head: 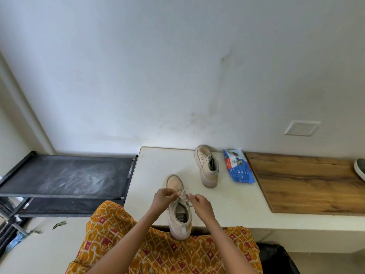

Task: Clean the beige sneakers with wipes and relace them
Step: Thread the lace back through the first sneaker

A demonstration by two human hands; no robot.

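A beige sneaker (178,214) stands on the white ledge (154,175) right in front of me, its heel over the front edge, toe pointing away. My left hand (163,198) pinches one end of its beige lace (184,195) and my right hand (201,203) pinches the other end above the tongue. The second beige sneaker (207,167) stands farther back to the right, laced, toe away from me. A blue pack of wipes (238,167) lies just right of it.
A wooden board (308,182) covers the ledge on the right, with the toe of a dark shoe (360,169) at its far end. A black shelf rack (65,175) stands on the left. My lap in orange patterned cloth (158,252) is below the ledge.
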